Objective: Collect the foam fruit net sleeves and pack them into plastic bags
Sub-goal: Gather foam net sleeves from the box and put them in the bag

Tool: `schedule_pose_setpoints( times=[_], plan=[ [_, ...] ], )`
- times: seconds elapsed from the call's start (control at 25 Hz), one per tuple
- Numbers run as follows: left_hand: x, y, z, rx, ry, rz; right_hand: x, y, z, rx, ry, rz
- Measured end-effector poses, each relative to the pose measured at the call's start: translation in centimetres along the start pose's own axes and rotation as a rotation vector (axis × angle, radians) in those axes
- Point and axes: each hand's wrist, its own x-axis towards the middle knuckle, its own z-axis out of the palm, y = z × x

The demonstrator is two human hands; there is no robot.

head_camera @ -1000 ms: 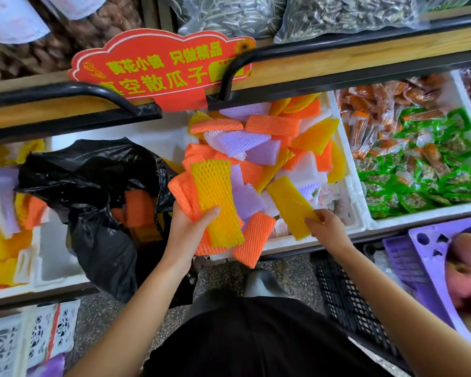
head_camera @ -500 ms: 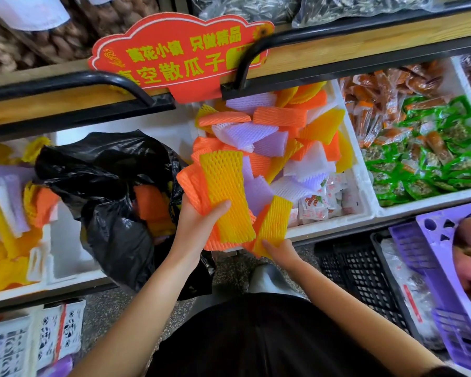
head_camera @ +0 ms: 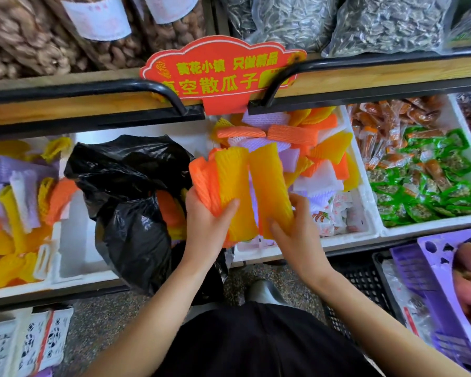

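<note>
Shop shelving [head_camera: 65, 106] backs the scene; mid-frame the right hand [head_camera: 297, 235], lately down in the white bin [head_camera: 371, 210], now pinches a yellow sleeve [head_camera: 268, 183] beside the stack [head_camera: 229, 186] gripped by the curled fingers [head_camera: 230, 210] of the left hand [head_camera: 207, 229], so the bundle for the black bag [head_camera: 125, 191], centre left, grows.

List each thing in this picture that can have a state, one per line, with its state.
Left hand: grips the stack of orange and yellow foam net sleeves.
Right hand: holds a single yellow foam net sleeve beside that stack.
Black plastic bag: open, some sleeves inside.
White foam box: open-topped, loose sleeves piled inside.
</note>
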Motion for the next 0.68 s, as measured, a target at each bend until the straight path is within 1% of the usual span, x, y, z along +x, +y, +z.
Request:
schedule_pose_setpoints(
  times=[0.08, 0.16, 0.2, 0.24, 0.28, 0.32, 0.36, 0.4, 0.44, 0.52, 0.56, 0.6, 0.64, 0.68],
  plan=[
    [-0.5, 1.1, 0.3, -0.107, 0.019, 0.019, -0.3, -2.0, 1.6, -0.008, -0.117, -0.102],
    [-1.3, 2.0, -0.3, -0.248, 0.007, -0.013, -0.7, -3.1, 2.9, -0.065, -0.218, -0.171],
    [-1.7, 2.2, -0.9, -0.278, -0.017, -0.019, -0.6, -3.6, 3.4, -0.083, -0.250, -0.200],
    [-2.0, 2.2, -1.7, -0.250, -0.053, -0.017, -0.5, -4.1, 3.7, -0.086, -0.267, -0.219],
    [-1.7, 1.8, -2.4, -0.232, -0.077, -0.026, -0.3, -4.5, 4.0, -0.083, -0.256, -0.226],
    [-0.7, 1.3, -2.9, -0.247, -0.056, -0.070, 0.0, -4.8, 4.3, -0.072, -0.228, -0.221],
    [0.2, 1.5, -3.2, -0.290, -0.015, -0.145, 0.4, -5.0, 4.6, -0.058, -0.188, -0.210],
    [1.1, 1.6, -3.6, -0.271, 0.009, -0.220, 0.8, -5.3, 5.1, -0.043, -0.153, -0.199],
    [1.2, 1.7, -4.1, -0.244, -0.014, -0.228, 1.2, -5.4, 5.5, -0.016, -0.123, -0.192],
    [0.5, 2.1, -5.4, -0.154, -0.112, -0.092, 1.9, -5.8, 6.2, 0.054, -0.075, -0.166],
    [-0.3, 2.1, -6.3, -0.092, -0.162, 0.021, 2.4, -6.0, 6.4, 0.083, -0.062, -0.136],
    [-1.1, 2.4, -7.4, -0.035, -0.173, 0.131, 2.8, -6.1, 6.5, 0.093, -0.060, -0.109],
    [-1.4, 2.4, -8.5, 0.013, -0.096, 0.216, 3.3, -6.2, 6.5, 0.089, -0.058, -0.088],
    [-0.9, 2.2, -9.4, 0.082, 0.040, 0.256, 3.6, -6.3, 6.4, 0.078, -0.055, -0.080]
  ],
)
